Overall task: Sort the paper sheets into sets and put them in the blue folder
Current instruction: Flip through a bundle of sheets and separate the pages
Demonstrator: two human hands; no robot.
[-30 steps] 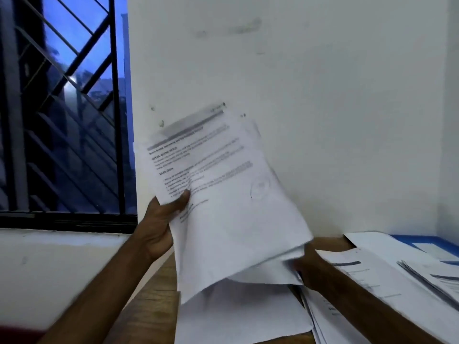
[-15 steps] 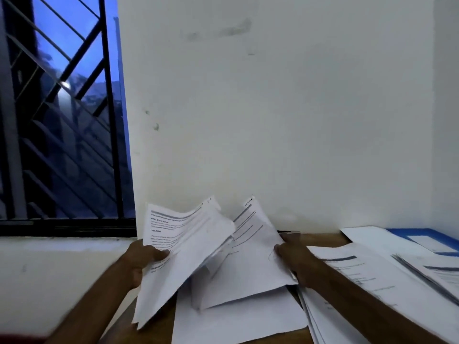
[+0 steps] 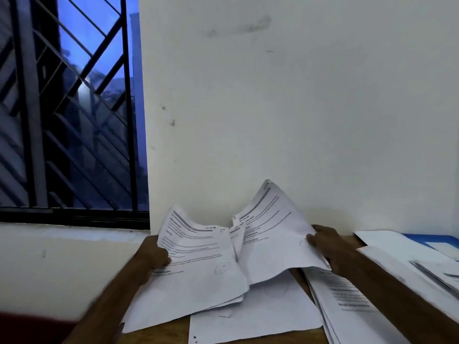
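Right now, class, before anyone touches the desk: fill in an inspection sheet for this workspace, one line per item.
Surface: wooden table, mostly covered by paper.
Job's things: blue folder at far right, partly covered by white sheets; paper stack beside it; one loose sheet flat at centre.
Clutter: nothing seen.
Hands: left hand grips a sheet bundle; right hand pinches a raised sheet by its edge.
Cables: nothing seen.
Surroundings: white wall, barred window at left.

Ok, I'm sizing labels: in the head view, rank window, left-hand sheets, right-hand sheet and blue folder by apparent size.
1. window
2. sheets in the left hand, though nearer the camera
3. sheet in the right hand
4. blue folder, only a strip showing
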